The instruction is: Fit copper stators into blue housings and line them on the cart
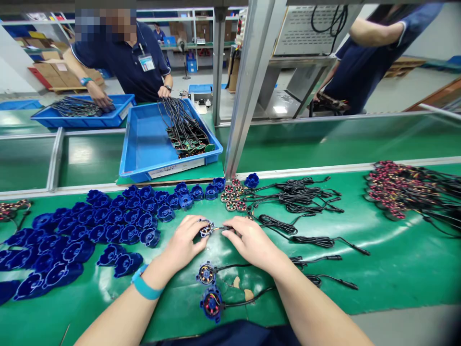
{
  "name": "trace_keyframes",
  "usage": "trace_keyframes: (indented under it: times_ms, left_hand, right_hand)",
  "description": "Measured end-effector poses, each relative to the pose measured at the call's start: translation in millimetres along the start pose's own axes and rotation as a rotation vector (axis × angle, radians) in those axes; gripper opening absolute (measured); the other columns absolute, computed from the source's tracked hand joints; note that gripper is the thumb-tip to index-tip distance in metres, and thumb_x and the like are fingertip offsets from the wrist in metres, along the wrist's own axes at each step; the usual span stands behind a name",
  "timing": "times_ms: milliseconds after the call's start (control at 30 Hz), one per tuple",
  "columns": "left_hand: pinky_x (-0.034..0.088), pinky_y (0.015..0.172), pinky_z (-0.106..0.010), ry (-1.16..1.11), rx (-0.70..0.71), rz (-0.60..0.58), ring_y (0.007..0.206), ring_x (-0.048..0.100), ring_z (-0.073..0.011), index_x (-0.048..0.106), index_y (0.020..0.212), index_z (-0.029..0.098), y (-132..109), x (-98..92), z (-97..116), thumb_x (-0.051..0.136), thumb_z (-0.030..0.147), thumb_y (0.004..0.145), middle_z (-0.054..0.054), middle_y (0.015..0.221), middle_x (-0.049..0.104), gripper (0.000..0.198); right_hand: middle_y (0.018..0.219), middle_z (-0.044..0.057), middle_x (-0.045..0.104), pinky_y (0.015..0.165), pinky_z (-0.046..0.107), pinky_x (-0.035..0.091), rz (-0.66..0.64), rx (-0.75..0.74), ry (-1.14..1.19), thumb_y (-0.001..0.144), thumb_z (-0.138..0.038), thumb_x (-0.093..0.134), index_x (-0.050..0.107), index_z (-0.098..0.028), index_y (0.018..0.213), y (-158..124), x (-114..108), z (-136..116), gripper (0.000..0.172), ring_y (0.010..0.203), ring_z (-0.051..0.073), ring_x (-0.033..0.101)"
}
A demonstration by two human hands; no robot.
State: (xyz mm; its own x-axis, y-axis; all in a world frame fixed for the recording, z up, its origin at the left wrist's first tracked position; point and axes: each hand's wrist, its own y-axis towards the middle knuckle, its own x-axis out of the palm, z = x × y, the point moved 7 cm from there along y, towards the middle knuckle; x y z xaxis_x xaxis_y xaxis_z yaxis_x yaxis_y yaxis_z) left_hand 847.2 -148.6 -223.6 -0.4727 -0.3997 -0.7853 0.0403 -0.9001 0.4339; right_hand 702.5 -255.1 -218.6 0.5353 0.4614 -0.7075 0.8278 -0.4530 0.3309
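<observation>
Head view: holds small, round, blue-rimmed coil part (206, 229) in curled left hand (186, 239), thumb and fingers around it; pinches its thin black cable (226, 228) in right hand (249, 241), fingertips nearly together. Between hands, left nearer; cable axis rightward.

The bench (360, 264) has a glossy green surface with two tan patches (248, 294) near the front edge. The left section carries a dense group of blue cups (114, 232). At the back, near the middle, a cluster of coils (231, 206) lies just beside a single cup (251, 180); folded black cables (298, 198) extend rightward. Toward the front edge rest two coil-fitted cups (212, 303), one nearer the edge, cables attached. The right section carries a larger coil pile (391, 192) with dark leads.
</observation>
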Motion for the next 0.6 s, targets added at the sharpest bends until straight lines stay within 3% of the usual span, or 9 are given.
trace_keyframes:
  times_ms: [100, 233, 400, 500, 600]
  left_hand:
    - [0.055, 0.096, -0.042, 0.015, -0.002, -0.012, 0.109, 0.062, -0.0232, 0.064, 0.113, 0.022, -1, -0.2, 3, 0.065, 0.017, 0.092, -0.009, 0.113, 0.068, 0.022]
    - [0.053, 0.103, -0.043, 0.019, 0.001, 0.060, 0.118, 0.061, -0.0236, 0.064, 0.118, 0.022, -3, -3.2, 2, 0.065, 0.015, 0.091, -0.011, 0.125, 0.066, 0.027]
    - [0.055, 0.103, -0.042, -0.015, -0.056, 0.000, 0.116, 0.063, -0.0228, 0.063, 0.114, 0.022, -2, 6.4, -11, 0.068, 0.014, 0.088, -0.009, 0.121, 0.067, 0.028]
    - [0.054, 0.104, -0.045, -0.015, -0.080, -0.008, 0.120, 0.062, -0.0251, 0.059, 0.116, 0.022, -4, 6.9, -16, 0.073, 0.020, 0.086, -0.011, 0.124, 0.065, 0.033]
    - [0.054, 0.105, -0.049, -0.026, -0.106, -0.041, 0.121, 0.062, -0.0282, 0.054, 0.121, 0.022, -7, 5.7, -16, 0.083, 0.035, 0.080, -0.012, 0.128, 0.063, 0.052]
  right_hand:
    - [0.096, 0.007, 0.075, 0.084, 0.035, 0.055, 0.000, 0.009, 0.008, 0.101, -0.026, 0.056, 0.072, -0.019, 0.105, 0, 3, 0, 0.017, 0.091, 0.021, 0.070]
    - [0.096, 0.006, 0.074, 0.084, 0.034, 0.054, 0.008, 0.013, 0.047, 0.100, -0.023, 0.058, 0.072, -0.019, 0.106, 0, 4, 0, 0.015, 0.090, 0.021, 0.069]
    - [0.096, 0.007, 0.073, 0.086, 0.034, 0.053, -0.010, 0.049, 0.070, 0.098, -0.018, 0.058, 0.072, -0.017, 0.104, 2, 9, 3, 0.015, 0.092, 0.022, 0.069]
    - [0.100, 0.008, 0.074, 0.088, 0.034, 0.053, 0.008, 0.056, 0.100, 0.098, -0.019, 0.059, 0.071, -0.017, 0.106, 2, 9, 4, 0.015, 0.095, 0.022, 0.069]
    - [0.100, 0.008, 0.073, 0.087, 0.034, 0.053, 0.014, 0.057, 0.116, 0.098, -0.020, 0.059, 0.071, -0.017, 0.108, 2, 9, 5, 0.016, 0.094, 0.022, 0.068]
